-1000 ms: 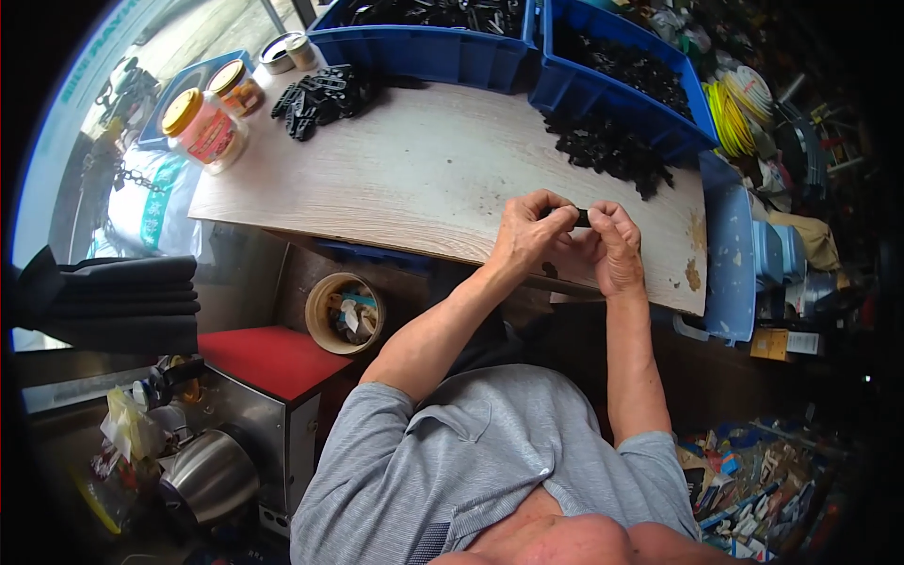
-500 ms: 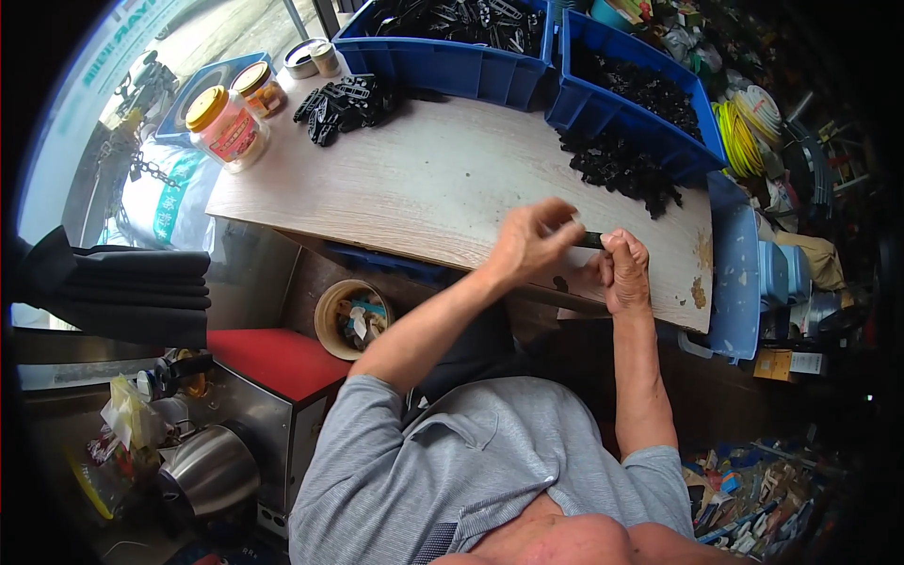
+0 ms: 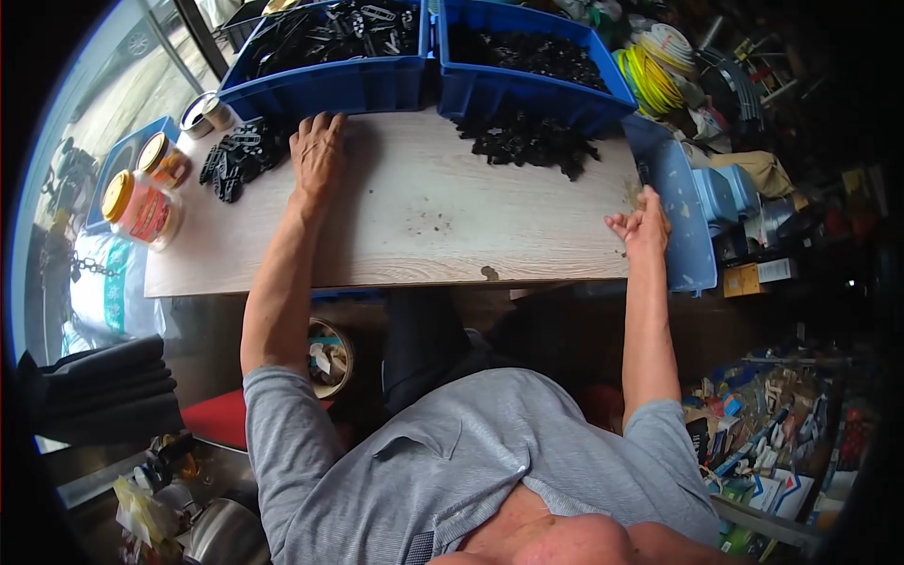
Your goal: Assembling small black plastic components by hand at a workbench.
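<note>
My left hand (image 3: 317, 155) reaches over the back left of the table, palm down with its fingers fanned. It is at the right side of a pile of black plastic clip-like parts (image 3: 231, 169); its palm side is hidden. My right hand (image 3: 644, 226) is at the table's right edge, beside a light blue bin (image 3: 692, 212). Its fingers are partly stretched and apart. Just beyond its fingertips shows a slim black part (image 3: 643, 172), seemingly loose over the bin's edge. A heap of small black pieces (image 3: 527, 146) lies on the table between my hands, farther back.
Two blue crates stand along the table's back: the left crate (image 3: 330, 87) holds long black parts, the right crate (image 3: 527, 94) small black ones. Jars with yellow lids (image 3: 141, 212) stand at the table's left. A waste bucket (image 3: 347, 363) is below the front edge.
My hands have separated from around a dark part. The left has gone far left to the black pile, the right has moved to the blue bin. The view has shifted too.
</note>
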Demonstrator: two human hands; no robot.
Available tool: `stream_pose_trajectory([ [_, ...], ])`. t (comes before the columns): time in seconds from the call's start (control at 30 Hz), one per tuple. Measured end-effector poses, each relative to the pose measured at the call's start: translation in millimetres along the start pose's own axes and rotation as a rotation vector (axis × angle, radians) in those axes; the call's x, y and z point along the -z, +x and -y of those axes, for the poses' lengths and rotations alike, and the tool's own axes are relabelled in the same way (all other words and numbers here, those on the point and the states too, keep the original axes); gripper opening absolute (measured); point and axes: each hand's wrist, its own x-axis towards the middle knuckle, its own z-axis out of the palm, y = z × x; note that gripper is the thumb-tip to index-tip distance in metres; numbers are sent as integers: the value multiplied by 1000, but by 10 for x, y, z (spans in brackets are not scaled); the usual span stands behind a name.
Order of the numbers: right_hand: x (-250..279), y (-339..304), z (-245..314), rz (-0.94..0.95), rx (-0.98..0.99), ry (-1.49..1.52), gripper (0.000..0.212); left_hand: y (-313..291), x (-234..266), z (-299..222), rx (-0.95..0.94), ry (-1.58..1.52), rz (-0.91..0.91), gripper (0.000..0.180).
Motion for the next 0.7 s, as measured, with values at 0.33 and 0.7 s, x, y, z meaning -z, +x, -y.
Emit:
stream_pose_trajectory([
  [0.33,-314,309,-12,145,-21,-369,21,-4,147,-43,-5,-39,11,32],
  [0.7,-687,582,-27,176,123,-755,22,-137,297,-421,-143,-265,5,24],
])
